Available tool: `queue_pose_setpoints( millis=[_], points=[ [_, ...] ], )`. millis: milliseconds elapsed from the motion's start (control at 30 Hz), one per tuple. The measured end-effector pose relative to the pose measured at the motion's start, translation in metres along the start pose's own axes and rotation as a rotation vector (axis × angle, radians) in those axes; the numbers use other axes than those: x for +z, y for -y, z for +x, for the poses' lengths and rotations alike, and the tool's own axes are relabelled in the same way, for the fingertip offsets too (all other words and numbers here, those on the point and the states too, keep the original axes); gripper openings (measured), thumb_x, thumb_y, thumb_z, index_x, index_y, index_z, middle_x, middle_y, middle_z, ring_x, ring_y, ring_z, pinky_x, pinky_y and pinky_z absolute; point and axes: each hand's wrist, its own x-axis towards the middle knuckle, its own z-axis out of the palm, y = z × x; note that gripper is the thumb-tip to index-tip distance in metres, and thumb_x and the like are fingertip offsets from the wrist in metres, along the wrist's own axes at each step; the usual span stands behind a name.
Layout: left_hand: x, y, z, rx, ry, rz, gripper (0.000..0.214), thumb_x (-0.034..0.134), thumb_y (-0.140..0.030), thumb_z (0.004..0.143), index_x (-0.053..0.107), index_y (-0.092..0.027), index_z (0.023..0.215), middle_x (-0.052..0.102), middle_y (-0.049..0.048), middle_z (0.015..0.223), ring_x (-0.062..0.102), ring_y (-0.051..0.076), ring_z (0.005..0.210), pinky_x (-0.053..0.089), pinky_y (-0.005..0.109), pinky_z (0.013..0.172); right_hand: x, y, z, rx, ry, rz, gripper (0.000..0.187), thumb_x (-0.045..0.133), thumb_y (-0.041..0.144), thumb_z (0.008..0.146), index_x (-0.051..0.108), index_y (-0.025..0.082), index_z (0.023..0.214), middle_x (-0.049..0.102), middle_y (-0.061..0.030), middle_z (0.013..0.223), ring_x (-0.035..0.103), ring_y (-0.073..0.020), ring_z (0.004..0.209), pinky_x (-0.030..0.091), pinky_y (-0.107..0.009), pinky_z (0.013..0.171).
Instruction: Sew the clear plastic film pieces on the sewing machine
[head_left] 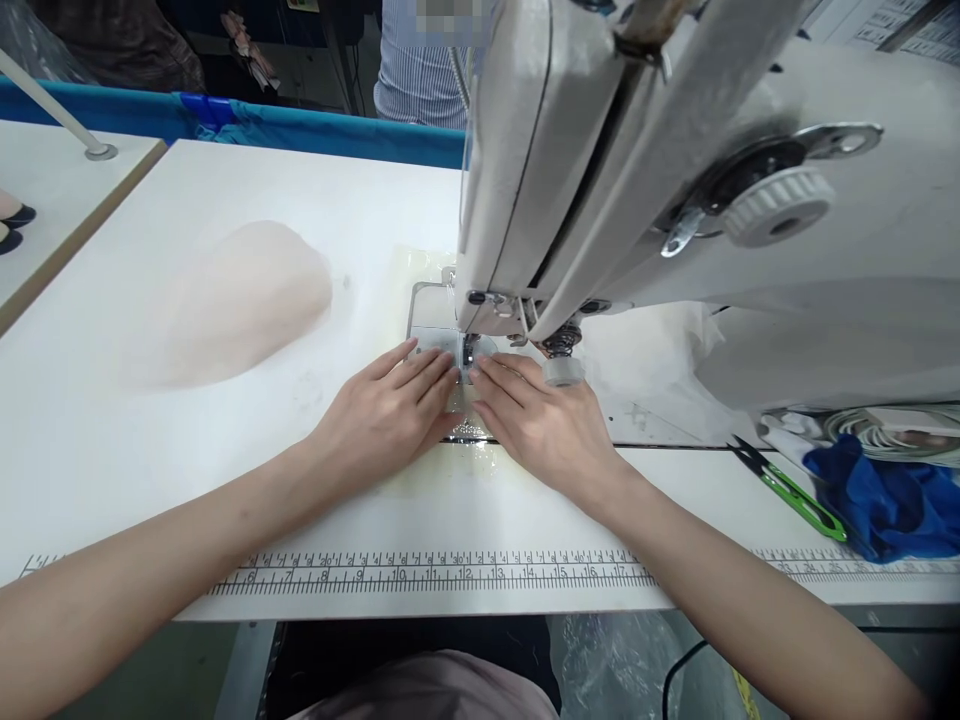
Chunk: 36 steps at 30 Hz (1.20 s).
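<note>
Here, we note the left hand (382,410) and right hand (551,425) lying flat, fingers extended, grasping nothing we can see. The presser foot (469,350) sits between them, above the needle plate (435,340). We judge pinched fingertips (445,361) the risk: should the sewing machine (510,180) run, either hand drifting inward would cause it.

Bare forearms (210,535) angled inward, left hand (382,405) and right hand (551,420) palms down, fingers (427,378) outstretched, nearly meeting
</note>
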Motion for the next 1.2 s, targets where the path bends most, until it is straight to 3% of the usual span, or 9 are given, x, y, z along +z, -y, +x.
queue_pose_setpoints(
  millis=[367, 500, 600, 667, 767, 833, 933, 1033, 1200],
  points=[
    [0.009, 0.010, 0.003, -0.071, 0.039, -0.015, 0.039, 0.049, -0.037, 0.098, 0.061, -0.010, 0.122, 0.067, 0.0129, 0.123, 0.062, 0.026, 0.117, 0.050, 0.044, 0.105, -0.002, -0.005, -0.002, 0.002, -0.005, -0.055, 0.025, 0.051, 0.029, 0.098, 0.070, 0.016, 0.107, 0.074, -0.0056, 0.110, 0.066, -0.0221, 0.101, 0.038, -0.049, 0.111],
    [0.003, 0.010, 0.004, -0.183, 0.076, 0.007, 0.040, 0.044, -0.035, 0.100, 0.057, -0.008, 0.125, 0.064, 0.0135, 0.127, 0.060, 0.027, 0.119, 0.049, 0.045, 0.104, -0.005, -0.005, -0.004, 0.016, -0.003, -0.003, 0.023, 0.052, 0.020, 0.095, 0.068, 0.016, 0.111, 0.074, -0.0060, 0.108, 0.067, -0.0226, 0.099, 0.046, -0.047, 0.101],
    [-0.005, 0.006, 0.004, -0.213, 0.130, 0.017, 0.037, 0.044, -0.033, 0.100, 0.059, -0.006, 0.120, 0.067, 0.0150, 0.118, 0.064, 0.029, 0.107, 0.055, 0.045, 0.091, -0.006, -0.002, -0.004, 0.028, -0.005, 0.056, 0.031, 0.047, 0.006, 0.092, 0.065, 0.013, 0.117, 0.073, -0.0074, 0.112, 0.068, -0.0215, 0.100, 0.047, -0.045, 0.101],
    [-0.011, 0.000, 0.002, -0.104, 0.100, -0.037, 0.032, 0.046, -0.034, 0.099, 0.065, -0.009, 0.106, 0.070, 0.0118, 0.102, 0.067, 0.026, 0.094, 0.058, 0.041, 0.079, -0.006, 0.001, -0.004, 0.031, 0.014, 0.149, 0.041, 0.041, -0.001, 0.090, 0.061, 0.012, 0.122, 0.068, -0.0087, 0.122, 0.065, -0.0209, 0.109, 0.048, -0.043, 0.101],
    [-0.022, -0.012, -0.001, 0.313, -0.036, -0.205, 0.031, 0.047, -0.035, 0.098, 0.067, -0.017, 0.084, 0.071, 0.0030, 0.086, 0.067, 0.017, 0.079, 0.058, 0.031, 0.070, -0.008, 0.005, -0.002, -0.080, 0.105, 0.357, 0.045, 0.039, 0.000, 0.091, 0.056, 0.014, 0.130, 0.059, -0.0075, 0.136, 0.055, -0.0201, 0.126, 0.048, -0.042, 0.104],
    [-0.028, -0.017, -0.003, 0.486, -0.175, -0.259, 0.027, 0.051, -0.034, 0.096, 0.067, -0.020, 0.079, 0.071, -0.0008, 0.082, 0.066, 0.013, 0.071, 0.056, 0.027, 0.064, -0.009, 0.005, -0.001, -0.185, 0.108, 0.485, 0.036, 0.042, 0.003, 0.093, 0.061, 0.015, 0.121, 0.065, -0.0053, 0.128, 0.057, -0.0184, 0.123, 0.047, -0.040, 0.105],
    [-0.029, -0.013, -0.003, 0.182, -0.210, -0.162, 0.017, 0.060, -0.033, 0.091, 0.065, -0.020, 0.082, 0.070, -0.0008, 0.079, 0.064, 0.013, 0.067, 0.047, 0.026, 0.052, -0.011, 0.001, -0.002, -0.203, 0.010, 0.618, 0.031, 0.042, 0.001, 0.090, 0.067, 0.018, 0.088, 0.076, -0.0002, 0.094, 0.068, -0.0145, 0.094, 0.051, -0.036, 0.097],
    [-0.022, -0.003, -0.003, -0.162, 0.024, -0.042, 0.032, 0.059, -0.047, 0.089, 0.061, -0.016, 0.082, 0.066, 0.0027, 0.076, 0.060, 0.015, 0.063, 0.036, 0.028, 0.045, -0.012, -0.005, -0.005, -0.145, -0.024, 0.625, 0.033, 0.041, -0.004, 0.083, 0.061, 0.020, 0.072, 0.071, 0.0033, 0.073, 0.065, -0.0117, 0.073, 0.053, -0.032, 0.083],
    [-0.015, -0.001, -0.004, -0.262, 0.148, -0.164, 0.020, 0.051, -0.027, 0.094, 0.059, -0.017, 0.078, 0.062, -0.0004, 0.074, 0.057, 0.013, 0.063, 0.035, 0.026, 0.050, -0.012, -0.006, -0.007, -0.094, -0.068, 0.556, 0.032, 0.040, -0.006, 0.074, 0.056, 0.020, 0.066, 0.065, 0.0039, 0.064, 0.060, -0.0116, 0.062, 0.047, -0.030, 0.066]
  ],
)
